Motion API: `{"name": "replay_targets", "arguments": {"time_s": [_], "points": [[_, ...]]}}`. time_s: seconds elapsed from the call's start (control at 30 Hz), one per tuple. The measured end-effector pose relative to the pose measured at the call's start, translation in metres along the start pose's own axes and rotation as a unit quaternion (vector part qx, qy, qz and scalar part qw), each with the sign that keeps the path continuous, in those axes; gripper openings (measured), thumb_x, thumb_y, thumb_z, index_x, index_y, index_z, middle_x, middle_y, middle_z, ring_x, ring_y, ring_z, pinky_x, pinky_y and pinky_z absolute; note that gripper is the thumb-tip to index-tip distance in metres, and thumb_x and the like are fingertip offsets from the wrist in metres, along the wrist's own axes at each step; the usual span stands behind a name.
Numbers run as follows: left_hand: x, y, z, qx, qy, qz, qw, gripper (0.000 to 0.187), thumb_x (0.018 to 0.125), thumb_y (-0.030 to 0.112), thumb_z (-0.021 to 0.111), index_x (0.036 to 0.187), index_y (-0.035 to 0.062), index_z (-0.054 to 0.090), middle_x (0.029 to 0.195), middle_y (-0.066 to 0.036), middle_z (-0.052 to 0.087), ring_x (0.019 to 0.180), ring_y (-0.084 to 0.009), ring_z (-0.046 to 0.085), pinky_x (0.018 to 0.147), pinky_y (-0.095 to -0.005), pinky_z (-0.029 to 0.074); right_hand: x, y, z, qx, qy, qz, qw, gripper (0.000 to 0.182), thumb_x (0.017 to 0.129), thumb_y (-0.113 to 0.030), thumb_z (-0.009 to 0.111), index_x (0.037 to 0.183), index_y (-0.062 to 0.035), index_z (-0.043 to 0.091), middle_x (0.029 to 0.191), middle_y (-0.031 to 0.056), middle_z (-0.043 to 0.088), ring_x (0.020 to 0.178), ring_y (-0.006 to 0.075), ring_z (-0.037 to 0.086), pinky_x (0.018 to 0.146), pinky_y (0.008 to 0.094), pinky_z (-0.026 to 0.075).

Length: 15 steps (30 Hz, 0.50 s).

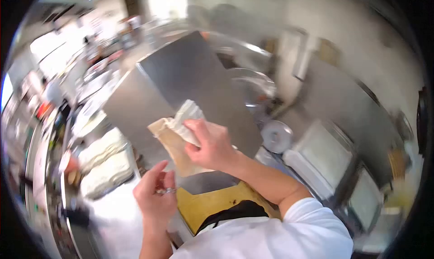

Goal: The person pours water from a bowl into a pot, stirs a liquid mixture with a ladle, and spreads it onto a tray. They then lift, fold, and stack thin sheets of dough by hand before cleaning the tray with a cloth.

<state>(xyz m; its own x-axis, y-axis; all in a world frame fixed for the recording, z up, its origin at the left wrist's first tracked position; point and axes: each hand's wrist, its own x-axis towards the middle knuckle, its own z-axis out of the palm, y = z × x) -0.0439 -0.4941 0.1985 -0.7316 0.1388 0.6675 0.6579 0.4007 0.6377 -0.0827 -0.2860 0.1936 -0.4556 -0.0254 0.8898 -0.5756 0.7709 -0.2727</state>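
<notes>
Right hand gripping white cloth and brown sheet over steel

Lettering: any print about the room is blurring past reading.

Right hand (212, 143): reaching in from 4 o'clock, at centre; thumb and fingers closing firmly on the bunched white cloth (189, 112).

White cloth: crumpled, sticking out of the grip toward 11 o'clock.

Brown sheet (174, 150): lying just beside the white cloth, spreading from beneath the right hand toward 10 and 7 o'clock; whether it is joined to the cloth, one cannot tell.

Left hand (153, 191): hovering at 7 o'clock, holding nothing visible; fingers curling loosely, thumb standing apart, grip partly open. One finger is wearing a ring (169, 191).

Steel unit (194, 73): standing at 11 o'clock, extending behind the right hand; contact with the cloth is not showing clearly.

Yellow board (203, 207): lying at 6 o'clock, near the wearer's body.

White slabs (108, 173): two, soft-looking, resting side by side at 8 o'clock.

Round lid (276, 136): lying between 3 and 4 o'clock, with white trays (325, 155) sitting farther out.

Person (53, 94): standing well apart, between 9 and 10 o'clock, blurring.
</notes>
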Motion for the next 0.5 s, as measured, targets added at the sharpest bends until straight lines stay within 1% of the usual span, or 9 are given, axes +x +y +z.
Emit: {"name": "replay_targets", "arguments": {"time_s": [0.03, 0.07, 0.1, 0.2, 0.3, 0.33, 0.37, 0.43, 0.5], "points": [[-0.006, -0.012, -0.011, 0.025, 0.021, -0.029, 0.999, 0.024, 0.086, -0.001, 0.077, 0.11, 0.0013, 0.075, 0.074, -0.009, 0.071, 0.057, -0.0113, 0.062, 0.053, -0.0261, 0.05, 0.0, -0.005, 0.015, 0.022, -0.022, -0.009, 0.999, 0.051, 0.071, -0.002, 0.074, 0.12, -0.0045, 0.06, 0.101, 0.0134, 0.071, 0.08, 0.0349, 0.071, 0.068, 0.0427, 0.058], [-0.015, -0.021, -0.041, 0.072, 0.06, -0.09, 0.992, 0.025, 0.085, 0.0, 0.078, 0.11, 0.002, 0.075, 0.074, -0.008, 0.071, 0.055, -0.0114, 0.06, 0.052, -0.0266, 0.049, 0.012, -0.021, 0.061, 0.09, -0.06, -0.044, 0.993, 0.051, 0.07, -0.001, 0.074, 0.119, -0.0041, 0.06, 0.101, 0.0137, 0.071, 0.08, 0.0352, 0.071, 0.068, 0.0426, 0.058], [-0.019, -0.023, -0.046, 0.08, 0.064, -0.131, 0.986, 0.027, 0.084, 0.001, 0.08, 0.11, 0.0027, 0.075, 0.074, -0.008, 0.072, 0.053, -0.0116, 0.059, 0.051, -0.027, 0.049, 0.016, -0.026, 0.082, 0.118, -0.08, -0.063, 0.988, 0.051, 0.071, -0.002, 0.074, 0.119, -0.0042, 0.06, 0.1, 0.014, 0.071, 0.08, 0.0354, 0.071, 0.068, 0.0424, 0.058], [-0.035, -0.034, -0.059, 0.146, 0.117, -0.185, 0.965, 0.027, 0.083, 0.005, 0.081, 0.11, 0.0042, 0.076, 0.075, -0.007, 0.072, 0.051, -0.0122, 0.057, 0.05, -0.028, 0.048, 0.018, -0.041, 0.14, 0.204, -0.147, -0.101, 0.962, 0.05, 0.071, -0.003, 0.074, 0.119, -0.0044, 0.06, 0.1, 0.0149, 0.07, 0.08, 0.0357, 0.071, 0.068, 0.0425, 0.058], [-0.058, -0.047, -0.087, 0.223, 0.159, -0.231, 0.933, 0.025, 0.083, 0.008, 0.082, 0.108, 0.0054, 0.076, 0.074, -0.006, 0.071, 0.051, -0.0135, 0.057, 0.051, -0.0287, 0.048, 0.007, -0.069, 0.208, 0.285, -0.227, -0.131, 0.922, 0.048, 0.073, -0.003, 0.074, 0.118, -0.005, 0.06, 0.101, 0.0162, 0.07, 0.082, 0.0362, 0.071, 0.069, 0.0437, 0.058], [-0.065, -0.05, -0.09, 0.25, 0.177, -0.254, 0.917, 0.024, 0.084, 0.01, 0.082, 0.106, 0.0057, 0.076, 0.074, -0.007, 0.071, 0.052, -0.0153, 0.059, 0.051, -0.03, 0.048, -0.002, -0.076, 0.23, 0.31, -0.25, -0.145, 0.906, 0.048, 0.073, -0.003, 0.074, 0.118, -0.0055, 0.059, 0.101, 0.0164, 0.07, 0.083, 0.0366, 0.071, 0.07, 0.0443, 0.058], [-0.073, -0.056, -0.094, 0.274, 0.195, -0.271, 0.902, 0.024, 0.084, 0.01, 0.081, 0.107, 0.006, 0.077, 0.073, -0.006, 0.071, 0.051, -0.0143, 0.058, 0.051, -0.0294, 0.047, -0.01, -0.083, 0.251, 0.334, -0.27, -0.159, 0.889, 0.048, 0.073, -0.003, 0.074, 0.119, -0.0059, 0.059, 0.102, 0.0167, 0.071, 0.084, 0.037, 0.071, 0.07, 0.0448, 0.059], [-0.091, -0.068, -0.099, 0.318, 0.226, -0.303, 0.869, 0.024, 0.086, 0.01, 0.081, 0.109, 0.0065, 0.077, 0.072, -0.006, 0.071, 0.049, -0.0124, 0.054, 0.05, -0.0282, 0.045, -0.028, -0.101, 0.287, 0.38, -0.317, -0.166, 0.853, 0.047, 0.074, -0.003, 0.074, 0.119, -0.0062, 0.06, 0.103, 0.0169, 0.071, 0.087, 0.0379, 0.071, 0.074, 0.0457, 0.059], [-0.111, -0.078, -0.101, 0.341, 0.248, -0.358, 0.833, 0.023, 0.087, 0.013, 0.08, 0.109, 0.0063, 0.077, 0.072, -0.007, 0.072, 0.05, -0.0141, 0.056, 0.052, -0.0305, 0.047, -0.048, -0.118, 0.317, 0.412, -0.369, -0.168, 0.816, 0.047, 0.074, -0.004, 0.074, 0.119, -0.0062, 0.061, 0.104, 0.0171, 0.072, 0.091, 0.0387, 0.071, 0.078, 0.0463, 0.059]]}}
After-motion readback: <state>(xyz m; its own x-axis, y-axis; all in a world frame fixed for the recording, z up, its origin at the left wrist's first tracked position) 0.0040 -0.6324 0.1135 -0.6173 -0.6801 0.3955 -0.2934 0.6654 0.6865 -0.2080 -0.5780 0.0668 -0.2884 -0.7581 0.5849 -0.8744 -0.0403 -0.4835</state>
